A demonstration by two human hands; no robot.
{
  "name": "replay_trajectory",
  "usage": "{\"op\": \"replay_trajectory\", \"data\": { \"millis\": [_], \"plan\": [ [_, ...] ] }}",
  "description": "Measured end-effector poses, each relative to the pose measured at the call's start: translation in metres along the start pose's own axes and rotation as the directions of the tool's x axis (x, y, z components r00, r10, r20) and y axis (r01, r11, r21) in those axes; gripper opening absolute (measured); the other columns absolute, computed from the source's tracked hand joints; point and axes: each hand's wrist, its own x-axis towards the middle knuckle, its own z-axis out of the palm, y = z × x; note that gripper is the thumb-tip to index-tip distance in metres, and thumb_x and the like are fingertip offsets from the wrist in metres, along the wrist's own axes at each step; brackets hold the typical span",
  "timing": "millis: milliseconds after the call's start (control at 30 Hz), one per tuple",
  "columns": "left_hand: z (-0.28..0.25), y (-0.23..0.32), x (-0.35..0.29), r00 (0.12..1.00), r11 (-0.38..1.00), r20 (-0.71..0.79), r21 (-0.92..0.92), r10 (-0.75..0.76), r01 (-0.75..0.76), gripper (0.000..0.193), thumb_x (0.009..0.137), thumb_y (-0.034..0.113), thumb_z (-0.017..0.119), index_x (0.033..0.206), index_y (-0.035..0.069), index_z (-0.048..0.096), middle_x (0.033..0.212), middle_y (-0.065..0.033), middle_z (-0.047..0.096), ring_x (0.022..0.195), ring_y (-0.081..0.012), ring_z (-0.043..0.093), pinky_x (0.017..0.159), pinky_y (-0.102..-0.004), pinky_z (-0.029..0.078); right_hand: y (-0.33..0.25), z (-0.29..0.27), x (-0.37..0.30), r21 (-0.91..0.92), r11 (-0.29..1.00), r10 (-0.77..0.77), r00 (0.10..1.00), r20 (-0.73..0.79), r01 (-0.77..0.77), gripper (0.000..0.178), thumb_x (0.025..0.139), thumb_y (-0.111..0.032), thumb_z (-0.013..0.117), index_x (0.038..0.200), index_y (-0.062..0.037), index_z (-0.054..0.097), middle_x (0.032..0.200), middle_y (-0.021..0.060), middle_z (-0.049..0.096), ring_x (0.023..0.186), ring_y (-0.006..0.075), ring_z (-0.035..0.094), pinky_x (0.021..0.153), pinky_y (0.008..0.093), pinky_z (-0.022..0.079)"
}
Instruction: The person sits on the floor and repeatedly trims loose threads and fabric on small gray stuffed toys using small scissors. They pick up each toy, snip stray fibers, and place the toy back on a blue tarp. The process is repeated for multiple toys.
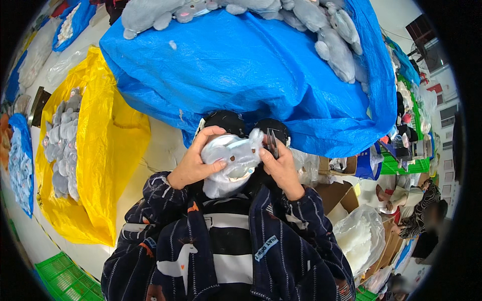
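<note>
Your left hand (196, 163), fingers spread, holds the grey toy (226, 175). Your right hand (282, 171) curls round snips (274, 146); aim tips off fur.

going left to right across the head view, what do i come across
Light-blue pile, yellow sack, left hand, grey plush toy, right hand, white stuffing in a clear bag, another person.

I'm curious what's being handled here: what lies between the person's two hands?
The head view shows a grey plush piece between the left hand and right hand.
</note>
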Motion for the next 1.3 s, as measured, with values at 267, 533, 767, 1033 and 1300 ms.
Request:
{"op": "replay_trajectory", "data": {
  "millis": [267, 533, 767, 1033, 1300],
  "plan": [
    [0.019, -0.020, 0.000, 0.971, 0.898, -0.157, 0.430, 0.183, -0.100, 0.045, 0.084, 0.005, 0.062, 0.126, 0.000, 0.048, 0.123, -0.0166, 0.053, 0.112, -0.0236, 0.053, 0.095, -0.0312, 0.040, 0.001, -0.008, -0.013, 0.096, 0.987, 0.138, 0.989, -0.049, -0.133, 0.030, 0.083, -0.015, 0.070, 0.105, 0.0011, 0.057, 0.084, -0.0023, 0.059, 0.074, 0.0035, 0.050, 0.065, 0.0202, 0.043],
    [0.022, -0.023, -0.008, 0.990, 0.982, -0.129, 0.167, -0.061, 0.082, 0.029, 0.091, 0.006, 0.051, 0.119, -0.002, 0.055, 0.116, -0.0123, 0.061, 0.100, -0.0159, 0.058, 0.086, -0.0268, 0.046, 0.004, -0.011, -0.014, -0.441, 0.841, -0.349, 0.937, -0.001, 0.313, 0.025, 0.074, -0.002, 0.067, 0.097, 0.0002, 0.057, 0.090, 0.0121, 0.058, 0.073, 0.0249, 0.059, 0.063, 0.0292, 0.047],
    [0.020, 0.003, 0.012, 0.984, 0.874, -0.024, 0.464, 0.178, -0.147, 0.036, 0.080, 0.012, 0.066, 0.114, -0.001, 0.058, 0.110, -0.0139, 0.061, 0.106, -0.0268, 0.055, 0.090, -0.0345, 0.044, 0.012, -0.016, -0.025, -0.595, 0.574, -0.612, 0.777, 0.145, 0.563, 0.044, 0.055, 0.008, 0.070, 0.096, -0.0048, 0.059, 0.095, 0.0105, 0.056, 0.070, 0.0238, 0.063, 0.055, 0.0308, 0.051],
    [0.038, 0.010, 0.028, 0.957, 0.662, 0.179, 0.692, 0.230, -0.288, 0.031, 0.068, 0.010, 0.074, 0.097, 0.004, 0.063, 0.100, -0.0109, 0.062, 0.108, -0.0330, 0.051, 0.090, -0.0410, 0.042, 0.005, -0.014, -0.031, -0.541, 0.631, -0.545, 0.814, 0.201, 0.556, 0.034, 0.065, 0.002, 0.072, 0.097, -0.0034, 0.063, 0.097, 0.0114, 0.058, 0.073, 0.0238, 0.064, 0.059, 0.0306, 0.053],
    [0.046, 0.003, 0.021, 0.953, 0.662, 0.161, 0.689, 0.256, -0.294, 0.024, 0.071, 0.006, 0.072, 0.092, 0.006, 0.062, 0.099, -0.0085, 0.061, 0.111, -0.0341, 0.049, 0.092, -0.0422, 0.040, -0.011, -0.007, -0.027, -0.271, 0.958, -0.108, 0.994, -0.031, 0.096, 0.020, 0.079, -0.006, 0.070, 0.095, 0.0021, 0.063, 0.083, 0.0114, 0.061, 0.071, 0.0205, 0.061, 0.062, 0.0299, 0.047]
  ]
}}
